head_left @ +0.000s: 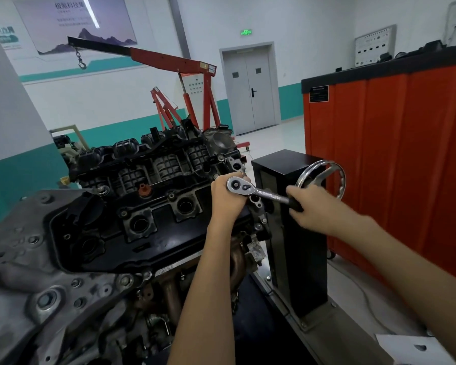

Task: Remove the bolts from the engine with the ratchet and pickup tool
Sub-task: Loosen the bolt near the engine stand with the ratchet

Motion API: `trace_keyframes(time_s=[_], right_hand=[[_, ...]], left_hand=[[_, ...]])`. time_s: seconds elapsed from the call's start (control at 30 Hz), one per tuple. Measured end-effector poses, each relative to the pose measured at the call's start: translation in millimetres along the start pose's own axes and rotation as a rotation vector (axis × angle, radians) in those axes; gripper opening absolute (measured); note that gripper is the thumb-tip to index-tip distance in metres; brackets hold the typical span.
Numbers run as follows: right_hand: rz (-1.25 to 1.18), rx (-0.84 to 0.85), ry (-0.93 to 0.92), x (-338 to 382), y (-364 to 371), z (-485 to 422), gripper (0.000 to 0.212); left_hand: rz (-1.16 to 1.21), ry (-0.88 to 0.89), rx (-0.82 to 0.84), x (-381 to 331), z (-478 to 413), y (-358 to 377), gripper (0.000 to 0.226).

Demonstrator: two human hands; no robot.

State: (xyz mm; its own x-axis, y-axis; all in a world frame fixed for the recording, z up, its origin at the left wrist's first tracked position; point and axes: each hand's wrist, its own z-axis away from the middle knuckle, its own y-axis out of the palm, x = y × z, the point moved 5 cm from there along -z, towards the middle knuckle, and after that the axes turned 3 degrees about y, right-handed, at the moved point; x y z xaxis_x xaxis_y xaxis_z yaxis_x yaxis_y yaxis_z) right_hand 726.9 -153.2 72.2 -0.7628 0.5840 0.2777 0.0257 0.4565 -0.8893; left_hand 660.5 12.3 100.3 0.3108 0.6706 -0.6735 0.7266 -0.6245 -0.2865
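Where the black cover of the engine point(142, 206) ends on its right side, the ratchet point(258, 192) lies nearly level, its round chrome head just above the left hand point(227, 198). That hand is curled into a fist right under the head and seems to clasp the drive or socket beneath it. The fingertips are hidden behind the head, and so are the socket and any bolt it sits on. The right hand point(311, 206) is closed round the dark grip at the other end of the handle. It is smeared by motion blur, so its single fingers are hard to tell apart.

Small bolts point(171, 196) show along the cover near the open plug wells. The lower engine, with its rusty manifold pipes, falls into shadow behind the left forearm, and the grey casting at lower left is cut off by the frame edge.

Just behind the right hand a chrome handwheel point(324, 177) sits on the black column of the stand point(287, 233), partly covered by the hand. To the right rises an orange cabinet point(392, 154), cropped at the edge. A red hoist point(174, 64) and a grey double door point(250, 88) stand well back. A white sheet or box point(416, 349) at the bottom right corner is cut off and too unclear to name.
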Motion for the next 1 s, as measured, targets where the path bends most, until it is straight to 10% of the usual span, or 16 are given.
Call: trace_keyframes(time_s=[0.27, 0.5, 0.67, 1.0], right_hand=[[-0.989, -0.018, 0.259, 89.6, 97.2, 55.9, 0.012], [-0.381, 0.149, 0.030, 20.8, 36.0, 29.9, 0.019], [0.177, -0.056, -0.074, 0.9, -18.0, -10.2, 0.017], [-0.949, -0.008, 0.239, 82.5, 95.5, 52.1, 0.013]], left_hand=[[0.007, -0.012, -0.062, -5.0, 2.9, 7.5, 0.051], [-0.028, 0.031, 0.055, -0.2, 1.5, 2.2, 0.057], [-0.020, 0.037, 0.045, 3.1, 1.2, 0.8, 0.054], [0.063, 0.008, -0.094, 1.4, 2.5, 3.9, 0.063]])
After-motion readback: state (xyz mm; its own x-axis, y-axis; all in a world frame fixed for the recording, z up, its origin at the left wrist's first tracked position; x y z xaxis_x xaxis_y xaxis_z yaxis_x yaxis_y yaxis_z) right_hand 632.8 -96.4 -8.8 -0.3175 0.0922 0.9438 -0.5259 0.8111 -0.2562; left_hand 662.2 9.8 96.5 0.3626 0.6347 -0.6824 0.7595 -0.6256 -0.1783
